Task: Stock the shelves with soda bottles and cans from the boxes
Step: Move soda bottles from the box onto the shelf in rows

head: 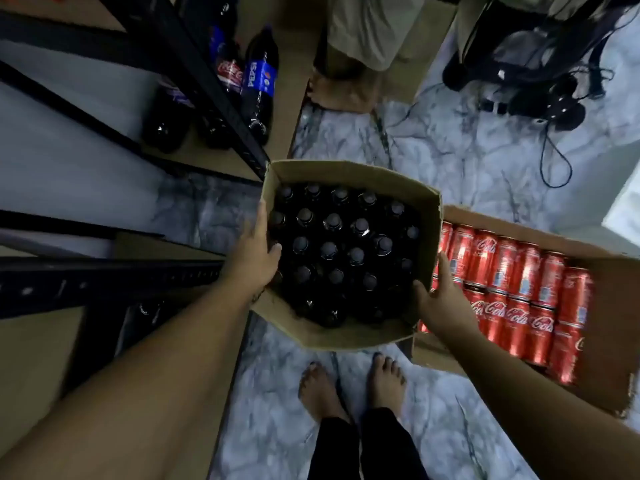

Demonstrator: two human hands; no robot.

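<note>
An open cardboard box [349,173] stands on the marble floor in front of me, packed with several dark soda bottles [332,249] seen cap-up. My left hand [252,252] grips the box's left wall, thumb over the rim. My right hand [440,292] grips the right wall, thumb inside. To the right, a second open box [609,327] holds rows of red Coca-Cola cans [519,292] lying on their sides. A black metal shelf rack [194,67] stands at the left, with large Pepsi and Coca-Cola bottles [258,81] on its bottom board.
My bare feet [353,386] stand just below the bottle box. Another person's bare foot [343,88] and trouser leg are at the top centre. Black equipment with trailing cables [540,84] lies on the floor at the top right. A white object's edge [627,209] shows at the right.
</note>
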